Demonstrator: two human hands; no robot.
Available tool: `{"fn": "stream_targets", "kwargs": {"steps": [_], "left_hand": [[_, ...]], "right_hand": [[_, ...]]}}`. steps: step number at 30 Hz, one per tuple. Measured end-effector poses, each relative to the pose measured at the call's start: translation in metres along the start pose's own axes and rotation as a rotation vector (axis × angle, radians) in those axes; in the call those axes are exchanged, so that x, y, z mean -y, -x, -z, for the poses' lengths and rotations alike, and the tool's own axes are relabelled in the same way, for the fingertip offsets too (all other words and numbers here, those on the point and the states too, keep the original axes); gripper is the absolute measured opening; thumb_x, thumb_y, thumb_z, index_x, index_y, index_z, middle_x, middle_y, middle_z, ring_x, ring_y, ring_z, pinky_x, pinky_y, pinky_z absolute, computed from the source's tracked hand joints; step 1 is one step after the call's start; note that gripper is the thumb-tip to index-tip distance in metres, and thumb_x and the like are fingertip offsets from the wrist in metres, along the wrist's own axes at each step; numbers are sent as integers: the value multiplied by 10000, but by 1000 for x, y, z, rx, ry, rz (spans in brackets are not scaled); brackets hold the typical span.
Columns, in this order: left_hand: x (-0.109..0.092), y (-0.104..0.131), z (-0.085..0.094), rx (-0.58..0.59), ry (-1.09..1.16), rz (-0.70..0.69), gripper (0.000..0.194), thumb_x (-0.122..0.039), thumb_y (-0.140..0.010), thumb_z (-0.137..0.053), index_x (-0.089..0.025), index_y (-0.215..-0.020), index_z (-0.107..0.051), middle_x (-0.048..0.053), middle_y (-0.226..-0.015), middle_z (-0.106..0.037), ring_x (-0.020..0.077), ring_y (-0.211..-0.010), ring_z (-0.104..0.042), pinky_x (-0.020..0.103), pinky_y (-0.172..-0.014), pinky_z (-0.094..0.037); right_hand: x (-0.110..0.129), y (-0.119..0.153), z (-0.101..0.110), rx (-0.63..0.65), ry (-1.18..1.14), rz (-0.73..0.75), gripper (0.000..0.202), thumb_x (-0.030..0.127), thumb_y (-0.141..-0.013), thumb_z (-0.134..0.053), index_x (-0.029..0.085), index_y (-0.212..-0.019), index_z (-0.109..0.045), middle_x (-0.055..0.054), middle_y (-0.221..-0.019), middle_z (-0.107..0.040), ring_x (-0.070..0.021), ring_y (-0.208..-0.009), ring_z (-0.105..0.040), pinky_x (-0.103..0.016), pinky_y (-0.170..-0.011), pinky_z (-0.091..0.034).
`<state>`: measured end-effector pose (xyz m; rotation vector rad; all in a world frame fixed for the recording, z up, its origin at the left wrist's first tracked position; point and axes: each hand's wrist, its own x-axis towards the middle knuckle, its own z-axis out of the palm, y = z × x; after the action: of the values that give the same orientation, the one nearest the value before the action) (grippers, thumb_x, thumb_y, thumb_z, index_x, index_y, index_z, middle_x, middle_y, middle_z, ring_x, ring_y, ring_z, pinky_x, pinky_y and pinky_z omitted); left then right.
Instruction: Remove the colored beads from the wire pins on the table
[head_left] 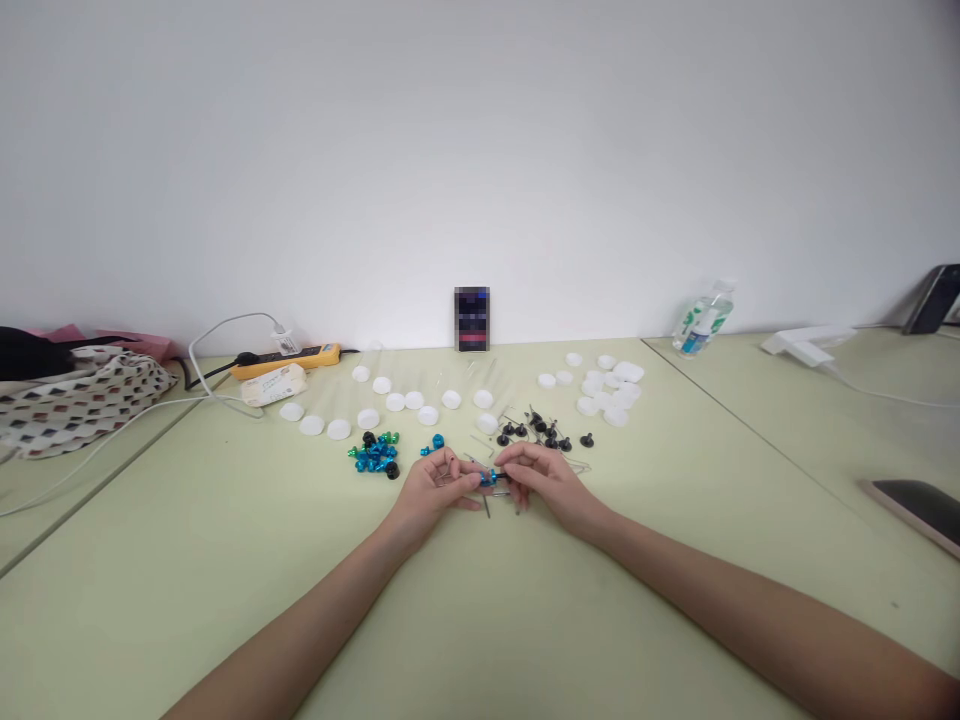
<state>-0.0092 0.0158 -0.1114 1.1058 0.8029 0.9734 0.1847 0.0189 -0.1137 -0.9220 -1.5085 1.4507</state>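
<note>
Between my two hands is a small blue metal fitting (pixel 486 479) with a dark stem at its right end. My left hand (pixel 427 492) is closed on the blue part with thumb and fingers. From the other side, my right hand (pixel 553 486) pinches the dark stem (pixel 503 476). Thin metal rods show just below the fingers, and I cannot tell whether they are held or lie on the table. Left of my hands is a pile of blue, green and black fittings (pixel 377 458). Black flat-headed pieces (pixel 551 441) and thin bent keys lie beyond my right hand.
Clear tubes with white caps (pixel 338 429) lie behind the fittings; loose white caps (pixel 616 415) sit right of them. Against the wall stand a phone (pixel 472 320) and a tilted water bottle (pixel 703 320). A yellow power strip (pixel 322 356), cables and patterned cloth (pixel 82 400) are left.
</note>
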Motion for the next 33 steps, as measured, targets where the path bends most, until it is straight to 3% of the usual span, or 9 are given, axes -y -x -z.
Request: {"fn": "stream_targets", "kwargs": {"steps": [16, 26, 33], "left_hand": [[0, 0, 0, -7, -3, 1, 377, -322, -675, -702, -172, -656, -356, 74, -927, -660, 218, -802, -666, 272, -606, -511], [0, 0, 0, -16, 2, 3, 383, -324, -664, -709, -175, -653, -357, 60, -900, -661, 212, -789, -666, 275, -605, -513], [1, -1, 2, 12, -12, 0, 348, -289, -714, -676, -172, -671, -351, 64, -934, -641, 215, -806, -663, 278, -618, -512]], "right_hand": [[0, -1, -1, -17, 15, -38, 293, 438, -825, -513, 163, -857, -608, 4, -621, -559, -95, -492, -520, -227, -471, -434], [-3, 2, 4, -9, 33, 39, 196, 270, -775, -579, 186, -953, -581, 21, -628, -531, -98, -517, -501, -238, -518, -435], [-1, 2, 3, 12, 72, 37, 169, 262, -787, -555, 177, -928, -590, 16, -621, -514, -101, -530, -487, -238, -528, -426]]}}
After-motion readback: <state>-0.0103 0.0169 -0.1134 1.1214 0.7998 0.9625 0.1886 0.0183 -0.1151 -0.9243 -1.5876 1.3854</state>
